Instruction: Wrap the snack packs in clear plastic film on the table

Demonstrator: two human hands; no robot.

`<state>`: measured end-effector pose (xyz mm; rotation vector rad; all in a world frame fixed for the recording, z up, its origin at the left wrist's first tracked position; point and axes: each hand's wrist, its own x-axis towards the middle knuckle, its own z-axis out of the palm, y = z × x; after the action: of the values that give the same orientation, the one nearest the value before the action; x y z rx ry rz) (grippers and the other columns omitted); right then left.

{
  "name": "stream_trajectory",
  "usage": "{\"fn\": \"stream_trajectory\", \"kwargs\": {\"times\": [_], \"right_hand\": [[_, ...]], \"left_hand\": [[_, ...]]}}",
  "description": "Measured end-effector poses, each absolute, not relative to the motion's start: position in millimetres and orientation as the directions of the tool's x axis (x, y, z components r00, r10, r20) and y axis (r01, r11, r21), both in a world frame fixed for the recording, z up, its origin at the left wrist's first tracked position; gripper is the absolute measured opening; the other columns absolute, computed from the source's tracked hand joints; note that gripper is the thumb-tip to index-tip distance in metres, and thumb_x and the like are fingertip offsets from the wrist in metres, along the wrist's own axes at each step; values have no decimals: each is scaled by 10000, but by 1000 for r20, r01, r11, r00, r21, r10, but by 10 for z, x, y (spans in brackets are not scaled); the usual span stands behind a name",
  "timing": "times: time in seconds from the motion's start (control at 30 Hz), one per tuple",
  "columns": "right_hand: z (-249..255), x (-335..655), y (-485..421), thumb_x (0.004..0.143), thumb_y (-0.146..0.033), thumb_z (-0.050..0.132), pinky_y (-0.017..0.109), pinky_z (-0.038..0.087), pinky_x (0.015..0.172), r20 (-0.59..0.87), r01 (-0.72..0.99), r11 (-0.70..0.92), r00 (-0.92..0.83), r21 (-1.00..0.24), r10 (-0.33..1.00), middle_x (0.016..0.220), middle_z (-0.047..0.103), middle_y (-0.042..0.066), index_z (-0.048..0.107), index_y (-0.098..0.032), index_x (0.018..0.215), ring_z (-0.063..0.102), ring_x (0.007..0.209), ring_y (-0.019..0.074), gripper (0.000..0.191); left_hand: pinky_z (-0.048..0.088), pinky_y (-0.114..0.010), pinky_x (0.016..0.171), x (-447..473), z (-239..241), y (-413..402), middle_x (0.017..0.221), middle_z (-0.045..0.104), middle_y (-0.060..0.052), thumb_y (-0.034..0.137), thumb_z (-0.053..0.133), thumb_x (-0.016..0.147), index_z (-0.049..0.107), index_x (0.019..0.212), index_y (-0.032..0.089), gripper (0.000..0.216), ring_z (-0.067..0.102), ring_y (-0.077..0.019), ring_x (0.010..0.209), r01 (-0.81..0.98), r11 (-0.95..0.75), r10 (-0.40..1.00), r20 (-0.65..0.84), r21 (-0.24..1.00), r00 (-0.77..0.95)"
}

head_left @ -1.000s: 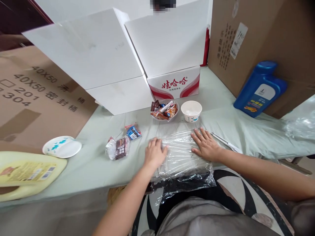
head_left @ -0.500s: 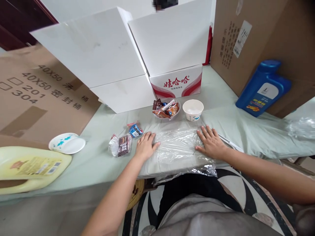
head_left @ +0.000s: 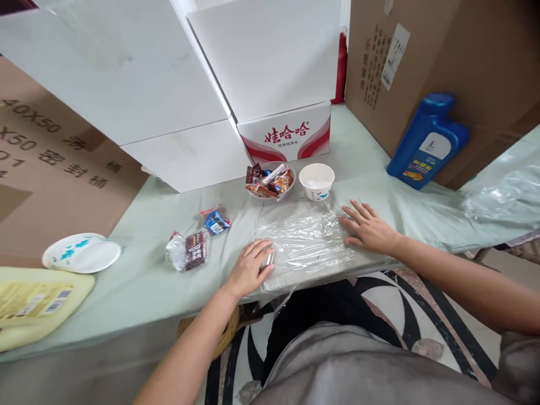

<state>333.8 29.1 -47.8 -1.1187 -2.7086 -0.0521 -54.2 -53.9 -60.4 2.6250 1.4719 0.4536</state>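
Note:
A clear plastic sheet (head_left: 307, 239) lies wrinkled across the front of the table between my hands. My left hand (head_left: 250, 267) rests at its left edge, fingers stretched out and thumb apart, with a fold of film by the fingertips. On the sheet's right side lies my right hand (head_left: 369, 229), palm down with the fingers spread. Just beyond the sheet stand a white paper bowl (head_left: 316, 183) and a clear bowl of wrapped snacks (head_left: 271, 181). Left of my left hand are a brown cocoa packet (head_left: 196, 250) and a blue snack packet (head_left: 216, 220).
White cartons (head_left: 270, 62) stand along the back. A large brown box (head_left: 388, 62) and a blue bottle (head_left: 428, 140) are at right. At left, a paper bowl (head_left: 80, 253) lies tipped near a pale yellow jug (head_left: 42, 301) and another brown box (head_left: 54, 169).
The plastic sheet's front edge no longer bunches and hangs as far over the table edge. My left hand has come nearer the front edge. The camera view has shifted to the right.

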Motion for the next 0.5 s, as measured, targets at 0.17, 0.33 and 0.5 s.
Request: {"fn": "stream_trajectory", "kwargs": {"times": [0.17, 0.33, 0.5], "right_hand": [[-244, 3351, -1, 790, -665, 599, 505, 347, 1094, 272, 340, 834, -833, -434, 482, 1432, 461, 203, 351, -123, 1453, 339, 1387, 327, 891], [-349, 3146, -196, 910, -355, 530, 406, 491, 920, 206, 273, 642, -797, -716, 568, 1091, 678, 133, 609, -169, 1135, 613, 1096, 238, 302], [-510, 3026, -104, 891, -407, 492, 320, 519, 699, -19, 310, 174, -533, -935, 846, 721, 681, 19, 581, -210, 920, 662, 700, 172, 219]], "left_hand": [[422, -476, 1048, -466, -471, -607, 1173, 638, -88, 285, 530, 894, 659, 1027, 211, 199, 517, -267, 1218, 778, -534, 824, 409, 331, 392], [466, -469, 1020, -433, -311, -933, 1238, 590, -132, 502, 515, 898, 552, 1229, 208, 445, 554, -283, 1186, 530, -497, 864, 336, 687, 375], [400, -508, 1094, -362, -445, -1201, 1418, 489, -115, 410, 727, 772, 397, 1415, 272, 735, 449, -307, 1324, 681, -483, 853, 118, 551, 509]]}}
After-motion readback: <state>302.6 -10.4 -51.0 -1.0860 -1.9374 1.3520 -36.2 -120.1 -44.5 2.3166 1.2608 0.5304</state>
